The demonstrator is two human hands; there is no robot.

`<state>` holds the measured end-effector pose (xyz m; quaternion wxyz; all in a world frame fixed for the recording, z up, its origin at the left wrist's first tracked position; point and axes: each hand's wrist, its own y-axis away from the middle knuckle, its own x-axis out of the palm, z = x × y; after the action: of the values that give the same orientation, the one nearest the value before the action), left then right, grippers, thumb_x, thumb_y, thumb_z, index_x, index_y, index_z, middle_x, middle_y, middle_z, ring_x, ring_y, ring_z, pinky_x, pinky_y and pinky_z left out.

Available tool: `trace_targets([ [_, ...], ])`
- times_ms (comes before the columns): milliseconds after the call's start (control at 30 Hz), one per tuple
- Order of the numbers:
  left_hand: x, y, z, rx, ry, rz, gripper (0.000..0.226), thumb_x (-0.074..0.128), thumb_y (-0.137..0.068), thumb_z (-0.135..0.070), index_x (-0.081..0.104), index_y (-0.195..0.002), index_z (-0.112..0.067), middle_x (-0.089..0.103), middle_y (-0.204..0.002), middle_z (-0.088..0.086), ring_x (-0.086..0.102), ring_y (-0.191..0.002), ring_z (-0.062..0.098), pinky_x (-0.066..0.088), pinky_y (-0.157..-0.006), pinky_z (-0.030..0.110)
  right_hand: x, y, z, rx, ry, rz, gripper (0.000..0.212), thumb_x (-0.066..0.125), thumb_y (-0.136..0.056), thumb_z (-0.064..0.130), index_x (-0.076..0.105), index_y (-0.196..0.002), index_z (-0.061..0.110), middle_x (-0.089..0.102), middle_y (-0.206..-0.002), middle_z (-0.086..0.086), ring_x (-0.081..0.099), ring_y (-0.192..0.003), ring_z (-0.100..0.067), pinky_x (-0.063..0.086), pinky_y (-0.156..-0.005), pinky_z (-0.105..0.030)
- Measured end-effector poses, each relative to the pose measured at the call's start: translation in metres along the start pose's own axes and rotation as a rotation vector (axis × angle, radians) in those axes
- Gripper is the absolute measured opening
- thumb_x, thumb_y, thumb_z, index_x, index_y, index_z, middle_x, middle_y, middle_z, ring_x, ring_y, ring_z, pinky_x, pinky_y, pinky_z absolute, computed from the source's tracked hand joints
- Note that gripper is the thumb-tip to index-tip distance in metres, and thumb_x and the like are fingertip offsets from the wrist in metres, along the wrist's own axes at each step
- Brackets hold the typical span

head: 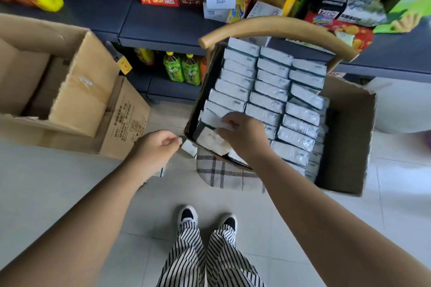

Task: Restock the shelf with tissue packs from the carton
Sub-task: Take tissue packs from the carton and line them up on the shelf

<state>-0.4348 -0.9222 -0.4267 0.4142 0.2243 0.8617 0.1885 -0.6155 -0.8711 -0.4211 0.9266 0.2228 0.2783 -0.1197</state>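
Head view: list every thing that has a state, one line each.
Tissue carton: flaps open, nearly full, resting on a chair.
Tissue packs: on edge in rows; near-left corner has a gap.
Right hand: pinching a tissue pack in that corner.
Left hand: fingers curled, holding a tissue pack.
Left carton: flaps open.
Green bottles: upright, capped.

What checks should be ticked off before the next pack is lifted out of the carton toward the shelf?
1. Right hand has a grip on a tissue pack at the near-left corner: ok.
2. Left hand free to help: not ok, it holds a small pack.
3. Carton open, packs reachable: ok.
4. Carton steady on the plaid-cushioned chair: cannot tell.
5. Free space on the dark shelf: ok.
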Motion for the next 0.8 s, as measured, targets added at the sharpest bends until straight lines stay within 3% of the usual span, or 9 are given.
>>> trace_targets([
  [67,-0.013,0.002,-0.012,0.016,0.041,0.008,0.013,0.053,-0.091,-0.027,0.064,-0.095,-0.022,0.065,-0.103,-0.003,0.056,-0.099,0.013,0.038,-0.079,0.025,-0.025,0.000,0.011,-0.003,-0.129,-0.039,0.018,0.068,-0.084,0.020,0.056,-0.070,0.018,0.046,-0.060,0.010,0.041,-0.056,-0.005,0.033,-0.052,-0.013],
  [100,-0.021,0.002,-0.021,0.042,0.047,0.020,0.010,0.054,-0.091,-0.026,0.064,-0.090,-0.025,0.065,-0.102,-0.004,0.056,-0.099,0.012,0.039,-0.081,0.026,-0.038,-0.002,0.019,0.013,-0.200,-0.077,0.022,0.068,-0.084,0.020,0.055,-0.067,0.013,0.046,-0.059,0.004,0.041,-0.057,-0.007,0.033,-0.053,-0.017],
  [167,-0.036,0.017,-0.042,0.106,0.061,0.010,0.011,0.054,-0.090,-0.025,0.061,-0.084,-0.031,0.064,-0.100,-0.006,0.056,-0.099,0.011,0.042,-0.086,0.028,-0.073,0.006,0.033,0.075,-0.360,-0.164,0.024,0.067,-0.085,0.021,0.061,-0.075,0.000,0.054,-0.066,-0.011,0.051,-0.068,-0.014,0.041,-0.063,-0.024],
  [267,-0.055,0.028,-0.071,0.175,0.088,0.018,0.009,0.053,-0.092,-0.026,0.060,-0.088,-0.031,0.064,-0.099,-0.009,0.056,-0.097,0.007,0.042,-0.079,0.022,-0.104,0.011,0.050,0.111,-0.540,-0.148,0.021,0.064,-0.087,0.022,0.065,-0.078,0.003,0.060,-0.070,-0.005,0.057,-0.071,-0.017,0.052,-0.069,-0.034],
  [400,-0.081,0.053,-0.126,0.254,0.172,-0.001,0.006,0.053,-0.091,-0.035,0.057,-0.089,-0.032,0.063,-0.100,-0.008,0.058,-0.099,0.010,0.045,-0.089,0.029,-0.154,0.035,0.080,0.048,-0.742,-0.130,0.011,0.061,-0.090,0.022,0.065,-0.081,0.016,0.063,-0.080,-0.003,0.060,-0.076,-0.016,0.051,-0.066,-0.024],
  [500,-0.086,0.073,-0.170,0.271,0.371,0.035,0.012,0.049,-0.093,-0.036,0.056,-0.090,-0.026,0.064,-0.096,-0.001,0.059,-0.093,0.015,0.045,-0.088,0.032,-0.190,0.053,0.097,-0.061,-0.759,-0.148,0.008,0.061,-0.089,0.020,0.064,-0.086,0.013,0.067,-0.085,-0.006,0.065,-0.078,-0.018,0.056,-0.070,-0.026],
  [567,-0.080,0.085,-0.190,0.175,0.567,0.169,0.033,0.046,-0.090,-0.050,0.058,-0.097,-0.020,0.066,-0.095,0.007,0.061,-0.088,0.022,0.048,-0.085,0.036,-0.200,0.067,0.094,-0.169,-0.710,-0.115,0.005,0.061,-0.089,0.016,0.065,-0.088,0.013,0.069,-0.086,-0.004,0.066,-0.079,-0.016,0.056,-0.074,-0.028],
  [667,-0.069,0.091,-0.203,-0.011,0.793,0.417,0.058,0.044,-0.080,-0.067,0.062,-0.103,-0.016,0.067,-0.102,0.019,0.064,-0.080,0.033,0.055,-0.068,0.035,-0.203,0.083,0.079,-0.330,-0.640,-0.034,0.014,0.060,-0.087,0.005,0.066,-0.082,0.016,0.067,-0.083,-0.002,0.060,-0.074,-0.012,0.046,-0.068,-0.023],
  [800,-0.053,0.087,-0.210,0.007,1.072,0.453,0.039,0.059,-0.086,-0.036,0.060,-0.115,-0.011,0.062,-0.115,0.020,0.065,-0.085,0.033,0.058,-0.069,0.036,-0.203,0.094,0.058,-0.284,-0.635,0.010,0.037,0.068,-0.080,0.004,0.066,-0.106,0.030,0.064,-0.115,0.005,0.059,-0.108,-0.015,0.045,-0.096,-0.033],
])
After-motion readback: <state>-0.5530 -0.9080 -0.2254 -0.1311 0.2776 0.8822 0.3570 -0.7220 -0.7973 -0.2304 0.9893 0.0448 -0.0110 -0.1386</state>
